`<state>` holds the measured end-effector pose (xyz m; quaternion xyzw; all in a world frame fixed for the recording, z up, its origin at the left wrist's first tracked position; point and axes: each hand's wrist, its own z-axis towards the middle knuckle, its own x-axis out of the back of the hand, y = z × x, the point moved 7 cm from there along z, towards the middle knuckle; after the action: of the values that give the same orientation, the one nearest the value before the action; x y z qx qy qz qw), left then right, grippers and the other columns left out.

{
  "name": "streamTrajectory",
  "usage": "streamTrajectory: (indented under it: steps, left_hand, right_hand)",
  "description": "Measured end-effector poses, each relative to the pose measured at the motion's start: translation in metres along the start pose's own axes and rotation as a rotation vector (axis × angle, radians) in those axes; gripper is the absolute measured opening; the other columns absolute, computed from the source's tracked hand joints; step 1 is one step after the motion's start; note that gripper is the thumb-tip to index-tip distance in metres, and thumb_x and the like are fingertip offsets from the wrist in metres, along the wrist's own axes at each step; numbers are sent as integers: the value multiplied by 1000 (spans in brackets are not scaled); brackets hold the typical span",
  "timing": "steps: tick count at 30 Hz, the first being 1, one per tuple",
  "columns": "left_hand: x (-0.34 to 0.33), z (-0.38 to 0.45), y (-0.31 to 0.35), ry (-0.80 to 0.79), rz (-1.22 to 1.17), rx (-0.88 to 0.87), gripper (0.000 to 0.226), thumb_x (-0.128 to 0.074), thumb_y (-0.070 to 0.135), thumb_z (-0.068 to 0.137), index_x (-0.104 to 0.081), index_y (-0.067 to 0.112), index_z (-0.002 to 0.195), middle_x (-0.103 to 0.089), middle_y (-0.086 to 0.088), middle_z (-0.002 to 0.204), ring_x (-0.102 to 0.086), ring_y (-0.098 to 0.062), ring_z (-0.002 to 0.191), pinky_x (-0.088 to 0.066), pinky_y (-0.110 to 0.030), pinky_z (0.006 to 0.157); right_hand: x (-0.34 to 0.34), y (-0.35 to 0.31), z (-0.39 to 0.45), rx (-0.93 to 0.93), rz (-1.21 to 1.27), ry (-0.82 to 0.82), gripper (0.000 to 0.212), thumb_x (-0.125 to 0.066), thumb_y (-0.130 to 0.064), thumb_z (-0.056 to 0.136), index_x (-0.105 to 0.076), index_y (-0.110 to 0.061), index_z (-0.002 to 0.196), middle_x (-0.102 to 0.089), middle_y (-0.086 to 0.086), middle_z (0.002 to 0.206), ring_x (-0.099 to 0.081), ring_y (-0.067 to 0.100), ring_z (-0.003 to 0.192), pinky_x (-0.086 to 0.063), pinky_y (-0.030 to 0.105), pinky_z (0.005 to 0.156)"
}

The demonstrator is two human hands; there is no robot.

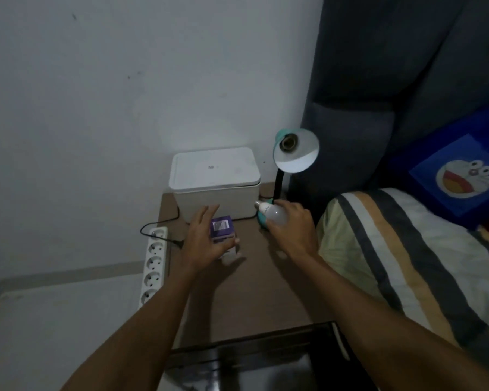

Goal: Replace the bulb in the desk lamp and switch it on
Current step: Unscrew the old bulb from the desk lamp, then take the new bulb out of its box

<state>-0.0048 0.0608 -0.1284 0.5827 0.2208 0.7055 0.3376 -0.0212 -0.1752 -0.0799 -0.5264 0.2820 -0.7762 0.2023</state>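
Brown bedside table (251, 292): bears all items below.
White lidded box (215, 182): at the table's rear, against the wall.
Desk lamp (294, 150): teal shade, white inside, black neck; socket bare, unlit.
Purple bulb carton (223, 231): upright, mid-table.
Left hand (206, 241): fingers straight and spread, touching the carton's left side.
Right hand (291, 224): fingers curled round the bulb.
Bulb (274, 213): frosted white globe, metal screw cap pointing left, held just above the lamp's base.
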Motion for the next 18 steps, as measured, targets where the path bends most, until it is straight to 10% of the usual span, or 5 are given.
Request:
streamTrajectory:
  steps: [5, 12, 18]
  left_hand:
    - [-22, -17, -34, 1, -105, 122, 107, -91, 44, 75, -32, 23, 161, -38, -5, 163, -39, -27, 148, -41, -52, 117]
    - [-32, -16, -53, 11, -257, 195, 85, -83, 14, 89, -36, 23, 159, -57, -4, 150, -56, -9, 129, -52, -11, 90]
    - [-34, -10, -60, -4, -239, 172, 88, -86, 15, 85, -37, 20, 158, -54, 7, 145, -52, -4, 129, -48, -6, 91]
  right_hand:
    - [-48, 32, -21, -92, -11, -121, 50, -75, -25, 84, -63, -14, 131, -66, 10, 125, -59, 27, 113, -44, 30, 90]
    - [-88, 55, -21, -200, -51, -151, 47, -74, -17, 81, -65, -15, 127, -65, 11, 124, -60, 26, 111, -52, 37, 93]
    - [-99, 61, -13, -221, -85, -155, 50, -76, -19, 82, -63, -16, 130, -62, 9, 125, -60, 25, 111, -53, 36, 92]
